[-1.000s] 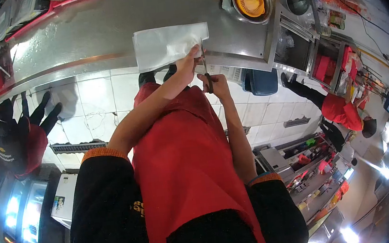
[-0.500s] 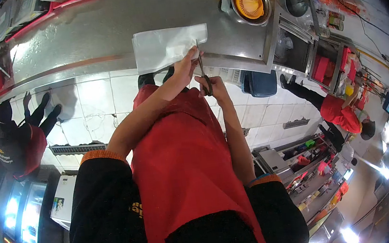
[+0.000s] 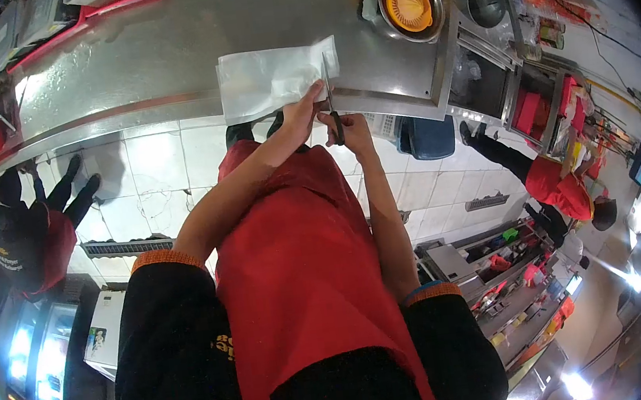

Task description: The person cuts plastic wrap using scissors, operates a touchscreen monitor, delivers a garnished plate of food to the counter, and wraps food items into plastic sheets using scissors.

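Observation:
A stack of translucent white plastic bags (image 3: 248,82) lies on the steel counter, its near edge hanging past the counter's front. My left hand (image 3: 301,117) grips the lower right part of the bags, fingers pressed on the plastic. In my right hand (image 3: 350,132) are dark-handled scissors (image 3: 338,128), fingers through the loops. Their blades point away from me, along the right edge of the bags. The blades look nearly closed, and a narrow part of the plastic stands up beside them.
An orange citrus squeezer (image 3: 408,7) rests in a metal bowl (image 3: 440,22) at the back right. Red trays (image 3: 105,6) with containers stand at the back left. A dark blue bin (image 3: 430,137) is below the counter. One co-worker (image 3: 31,225) stands left, another (image 3: 558,182) right.
The scissors have turned more upright and their blades have come together at the bags' right edge. The plastic's top right corner has lifted and narrowed. My left hand has shifted slightly.

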`<state>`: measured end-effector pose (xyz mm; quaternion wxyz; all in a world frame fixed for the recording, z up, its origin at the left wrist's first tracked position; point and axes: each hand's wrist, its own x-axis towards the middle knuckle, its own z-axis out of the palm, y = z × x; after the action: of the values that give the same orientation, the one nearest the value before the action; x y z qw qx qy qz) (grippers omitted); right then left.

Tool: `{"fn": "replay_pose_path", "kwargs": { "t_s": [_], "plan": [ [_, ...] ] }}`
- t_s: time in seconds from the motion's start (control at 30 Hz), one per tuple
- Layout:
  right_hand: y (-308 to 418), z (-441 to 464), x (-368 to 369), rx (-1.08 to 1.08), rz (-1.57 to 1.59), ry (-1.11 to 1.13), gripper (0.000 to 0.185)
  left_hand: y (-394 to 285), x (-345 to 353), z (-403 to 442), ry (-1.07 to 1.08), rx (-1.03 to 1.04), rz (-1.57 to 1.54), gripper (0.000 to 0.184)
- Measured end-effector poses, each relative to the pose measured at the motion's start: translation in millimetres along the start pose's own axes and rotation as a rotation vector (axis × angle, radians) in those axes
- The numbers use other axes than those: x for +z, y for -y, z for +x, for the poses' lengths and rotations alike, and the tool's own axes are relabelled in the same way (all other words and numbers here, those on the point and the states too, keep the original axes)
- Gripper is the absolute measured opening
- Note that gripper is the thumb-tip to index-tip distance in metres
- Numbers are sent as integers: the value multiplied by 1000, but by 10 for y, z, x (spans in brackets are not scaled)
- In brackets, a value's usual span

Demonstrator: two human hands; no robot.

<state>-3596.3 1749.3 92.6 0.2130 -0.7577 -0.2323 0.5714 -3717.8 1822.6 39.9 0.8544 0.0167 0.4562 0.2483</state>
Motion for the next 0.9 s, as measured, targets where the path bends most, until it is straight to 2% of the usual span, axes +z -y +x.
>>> {"fn": "replay_pose_path", "kwargs": {
  "t_s": [0.17, 0.27, 0.33, 0.57, 0.63, 0.67, 0.77, 0.83, 0.9],
  "plan": [
    [118, -101, 4, 2, -57, -51, 46, 65, -47, 76, 9, 26, 11, 46],
    [104, -90, -13, 9, 1, -43, 47, 82, -55, 66, -24, 69, 45, 50],
    [109, -69, -43, 40, 37, -29, 48, 61, -13, -28, -133, 18, 119, 53],
    [170, -109, -91, 69, -46, -17, 49, 110, 3, -41, -141, 88, 95, 53],
    [109, -81, -81, 29, -68, -32, 50, 231, -129, 98, 11, 152, 49, 50],
    [106, -73, -74, 30, -71, -31, 50, 191, -118, 46, 10, 153, 46, 50],
    [98, -24, -75, 40, -1, -37, 51, 142, -87, -45, 116, 42, 28, 46],
    [88, 6, -110, 37, -69, -20, 51, 205, -58, -18, -79, 102, 112, 43],
    [110, 6, -118, 43, -90, -23, 51, 257, -129, 44, -53, 110, 135, 40]
  ]
}}
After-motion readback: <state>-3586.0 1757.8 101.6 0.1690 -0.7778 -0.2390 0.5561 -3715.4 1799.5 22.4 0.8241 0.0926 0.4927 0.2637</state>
